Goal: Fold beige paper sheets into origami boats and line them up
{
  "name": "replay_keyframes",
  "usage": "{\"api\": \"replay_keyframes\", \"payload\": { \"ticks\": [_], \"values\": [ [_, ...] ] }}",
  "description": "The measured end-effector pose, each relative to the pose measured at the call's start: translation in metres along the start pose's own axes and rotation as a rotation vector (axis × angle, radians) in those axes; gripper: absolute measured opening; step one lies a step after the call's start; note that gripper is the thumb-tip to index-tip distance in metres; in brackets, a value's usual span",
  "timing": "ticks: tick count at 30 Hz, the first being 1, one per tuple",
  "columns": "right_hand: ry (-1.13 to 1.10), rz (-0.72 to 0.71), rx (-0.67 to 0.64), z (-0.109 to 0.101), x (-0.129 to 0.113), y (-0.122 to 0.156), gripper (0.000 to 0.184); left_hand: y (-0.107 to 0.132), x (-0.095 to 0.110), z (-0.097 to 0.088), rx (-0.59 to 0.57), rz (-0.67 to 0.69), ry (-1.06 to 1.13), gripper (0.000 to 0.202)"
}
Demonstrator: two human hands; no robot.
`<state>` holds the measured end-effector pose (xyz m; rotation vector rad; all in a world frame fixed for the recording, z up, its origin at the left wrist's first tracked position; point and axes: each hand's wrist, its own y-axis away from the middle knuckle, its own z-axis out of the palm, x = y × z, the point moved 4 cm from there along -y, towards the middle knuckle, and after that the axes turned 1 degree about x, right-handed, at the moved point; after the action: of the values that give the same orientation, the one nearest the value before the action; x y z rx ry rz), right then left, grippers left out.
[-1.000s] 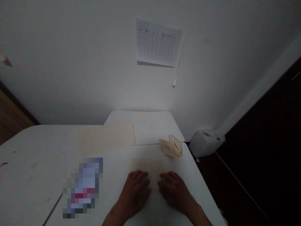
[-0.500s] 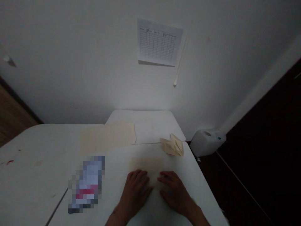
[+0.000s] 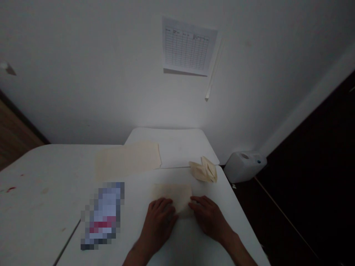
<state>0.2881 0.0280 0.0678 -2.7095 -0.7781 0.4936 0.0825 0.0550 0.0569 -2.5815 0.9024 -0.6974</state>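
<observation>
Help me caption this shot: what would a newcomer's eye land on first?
The eye goes first to the two bare hands, the left hand and right hand, lying on a cream paper sheet on the white table. Just beyond them sits a folded paper shape, and to their left a pixelated object. High on the wall, a printed grid chart stands out.

Relative to the earlier frames, the right hand [image 3: 209,218] has been advanced, its fingers [image 3: 198,201] now being placed against the right edge of the tan paper sheet [image 3: 172,195], and the left hand [image 3: 159,225] has been shifted slightly forward.
</observation>
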Motion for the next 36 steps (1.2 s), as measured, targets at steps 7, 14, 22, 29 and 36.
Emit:
{"api": "replay_keyframes", "payload": {
  "ticks": [7,14,22,29,36],
  "values": [
    [0.179,-0.263,0.054,0.004,0.002,-0.010,0.028,0.001,-0.002,-0.003,-0.034,-0.022,0.014,0.007],
    [0.161,-0.350,-0.005,0.005,-0.002,-0.010,0.016,0.006,-0.012,-0.006,-0.079,0.036,0.044,0.024],
    [0.129,-0.412,-0.098,-0.002,-0.002,-0.017,0.012,0.009,-0.015,-0.008,-0.106,0.035,0.059,0.025],
    [-0.138,-0.279,-0.216,-0.022,-0.008,-0.039,0.014,0.007,-0.012,-0.011,-0.151,0.029,0.031,0.029],
    [-0.316,-0.193,-0.245,-0.033,-0.006,-0.054,0.016,-0.002,-0.006,-0.015,-0.183,0.033,0.013,0.036]
  ]
}}
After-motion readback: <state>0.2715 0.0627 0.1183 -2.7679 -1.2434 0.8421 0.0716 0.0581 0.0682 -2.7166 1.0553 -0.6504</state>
